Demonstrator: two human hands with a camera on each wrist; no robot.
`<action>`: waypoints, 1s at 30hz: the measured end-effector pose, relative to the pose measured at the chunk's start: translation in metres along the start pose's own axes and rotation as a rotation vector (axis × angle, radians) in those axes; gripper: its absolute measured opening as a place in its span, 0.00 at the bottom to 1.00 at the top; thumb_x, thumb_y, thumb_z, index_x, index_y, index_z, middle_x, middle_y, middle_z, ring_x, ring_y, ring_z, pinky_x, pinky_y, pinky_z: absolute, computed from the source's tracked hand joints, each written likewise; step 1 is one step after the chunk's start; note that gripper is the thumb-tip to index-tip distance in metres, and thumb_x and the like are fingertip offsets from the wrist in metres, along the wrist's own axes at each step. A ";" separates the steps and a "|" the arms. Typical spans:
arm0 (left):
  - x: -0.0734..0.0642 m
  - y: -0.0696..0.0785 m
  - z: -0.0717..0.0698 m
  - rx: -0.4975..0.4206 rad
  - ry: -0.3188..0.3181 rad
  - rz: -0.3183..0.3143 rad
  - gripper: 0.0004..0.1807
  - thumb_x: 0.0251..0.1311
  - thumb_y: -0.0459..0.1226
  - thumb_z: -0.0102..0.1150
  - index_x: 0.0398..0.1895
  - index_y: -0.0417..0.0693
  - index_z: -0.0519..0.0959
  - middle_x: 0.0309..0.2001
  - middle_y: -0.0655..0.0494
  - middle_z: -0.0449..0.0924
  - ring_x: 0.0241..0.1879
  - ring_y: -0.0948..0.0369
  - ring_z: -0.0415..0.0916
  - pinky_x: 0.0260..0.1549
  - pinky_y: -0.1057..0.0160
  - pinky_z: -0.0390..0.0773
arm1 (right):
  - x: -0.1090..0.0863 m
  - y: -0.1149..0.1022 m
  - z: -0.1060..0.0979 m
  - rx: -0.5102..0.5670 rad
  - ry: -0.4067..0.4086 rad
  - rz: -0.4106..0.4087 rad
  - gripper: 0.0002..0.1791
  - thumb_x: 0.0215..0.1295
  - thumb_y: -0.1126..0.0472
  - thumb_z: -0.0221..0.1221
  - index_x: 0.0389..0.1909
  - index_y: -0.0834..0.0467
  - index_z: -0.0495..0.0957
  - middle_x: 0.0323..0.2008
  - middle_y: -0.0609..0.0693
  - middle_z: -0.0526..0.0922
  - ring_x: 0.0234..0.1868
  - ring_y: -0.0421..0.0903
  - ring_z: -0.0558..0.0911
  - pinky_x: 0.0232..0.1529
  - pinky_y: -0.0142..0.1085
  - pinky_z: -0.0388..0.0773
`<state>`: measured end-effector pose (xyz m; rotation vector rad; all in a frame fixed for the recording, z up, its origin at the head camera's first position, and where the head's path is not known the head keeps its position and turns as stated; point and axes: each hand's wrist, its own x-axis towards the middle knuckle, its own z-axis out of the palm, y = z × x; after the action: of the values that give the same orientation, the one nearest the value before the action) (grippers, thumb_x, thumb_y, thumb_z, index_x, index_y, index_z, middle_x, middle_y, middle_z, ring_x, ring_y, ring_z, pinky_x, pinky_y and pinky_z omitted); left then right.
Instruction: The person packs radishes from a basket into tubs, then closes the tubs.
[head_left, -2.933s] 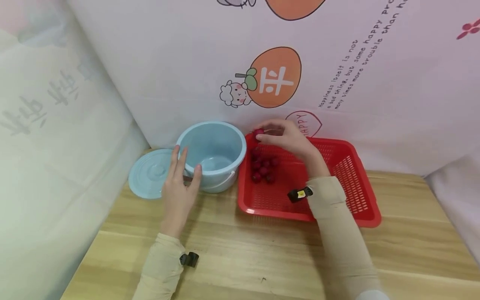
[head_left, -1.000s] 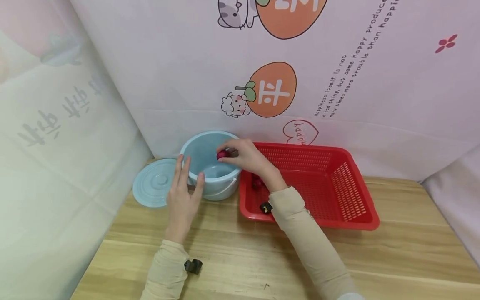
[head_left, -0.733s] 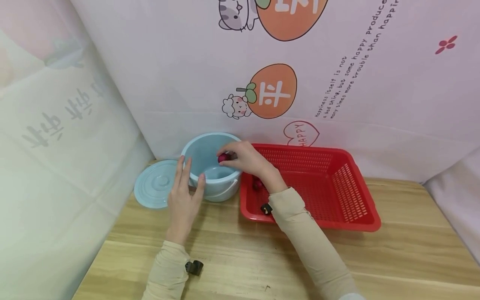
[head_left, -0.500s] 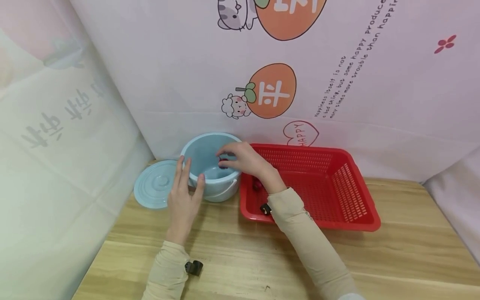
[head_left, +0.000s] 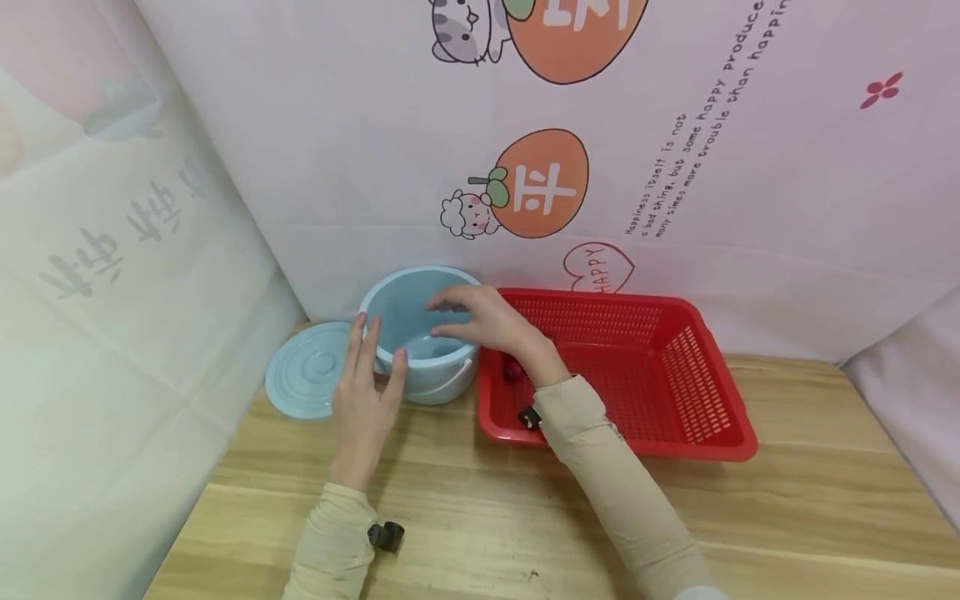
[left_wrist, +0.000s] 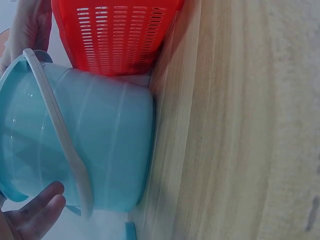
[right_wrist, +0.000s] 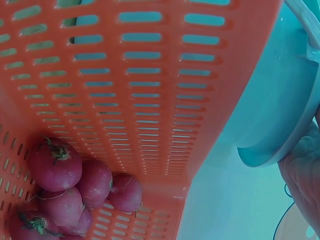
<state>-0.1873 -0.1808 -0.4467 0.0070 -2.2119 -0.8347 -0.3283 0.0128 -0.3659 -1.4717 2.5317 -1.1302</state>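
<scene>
My right hand (head_left: 487, 318) is over the mouth of a light blue bucket (head_left: 435, 385), thumb and fingers spread apart with nothing between them. My left hand (head_left: 363, 408) rests against the bucket's left side with fairly straight fingers on and near its rim. Several radishes (right_wrist: 56, 165) lie in one end of a red slotted basket (head_left: 622, 396) to the right of the bucket. From the head, a radish (head_left: 513, 369) shows beside my right forearm, which covers others. The part of the bucket floor behind my right hand is hidden.
A round light blue lid (head_left: 306, 373) lies left of the bucket on the wooden table (head_left: 465, 517). A printed white cloth (head_left: 360, 150) hangs close behind the bucket and basket. The bucket's white handle (left_wrist: 62, 135) hangs down its side.
My right hand took a radish from the basket to the bucket, then its fingers parted and the radish dropped inside, out of sight. My left hand stayed at the bucket.
</scene>
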 end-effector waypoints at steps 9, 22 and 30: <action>0.000 -0.001 0.003 -0.010 0.005 -0.001 0.35 0.78 0.52 0.55 0.82 0.51 0.65 0.83 0.55 0.58 0.23 0.50 0.77 0.19 0.57 0.72 | -0.001 0.003 0.002 0.079 0.030 -0.003 0.21 0.66 0.59 0.74 0.57 0.62 0.85 0.52 0.55 0.89 0.52 0.44 0.87 0.57 0.38 0.82; 0.002 0.000 0.001 -0.016 0.041 -0.001 0.34 0.77 0.52 0.55 0.81 0.51 0.67 0.82 0.54 0.59 0.28 0.50 0.82 0.25 0.51 0.78 | -0.006 0.010 -0.017 0.514 0.144 0.117 0.19 0.70 0.58 0.70 0.58 0.61 0.84 0.44 0.53 0.89 0.46 0.52 0.87 0.53 0.50 0.84; 0.000 0.000 -0.002 -0.016 0.005 -0.017 0.35 0.77 0.53 0.55 0.81 0.51 0.66 0.83 0.55 0.58 0.25 0.55 0.79 0.22 0.55 0.76 | -0.023 0.016 -0.034 0.576 0.182 0.170 0.19 0.70 0.58 0.70 0.57 0.61 0.84 0.45 0.57 0.88 0.47 0.54 0.88 0.56 0.56 0.82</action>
<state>-0.1860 -0.1818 -0.4454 0.0199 -2.2026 -0.8609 -0.3394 0.0548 -0.3573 -1.0275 2.0925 -1.8200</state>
